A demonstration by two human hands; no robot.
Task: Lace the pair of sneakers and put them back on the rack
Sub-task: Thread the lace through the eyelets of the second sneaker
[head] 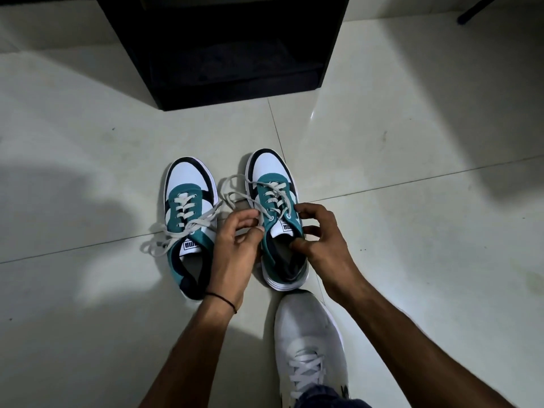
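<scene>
Two teal, white and black sneakers stand side by side on the tiled floor, toes pointing away from me. The left sneaker [188,219] has its off-white laces threaded and lying loose to its left. The right sneaker [275,207] is laced, with loose loops of lace [232,189] trailing between the pair. My left hand [235,245] pinches a strand of that lace at the shoe's left side. My right hand [319,237] grips the collar and right edge of the right sneaker. The black rack [223,48] stands straight ahead beyond the shoes.
A white sneaker [309,343] on my own foot sits just behind the right sneaker. Pale glossy floor tiles [412,142] spread all around. A dark thin leg [477,10] shows at the top right.
</scene>
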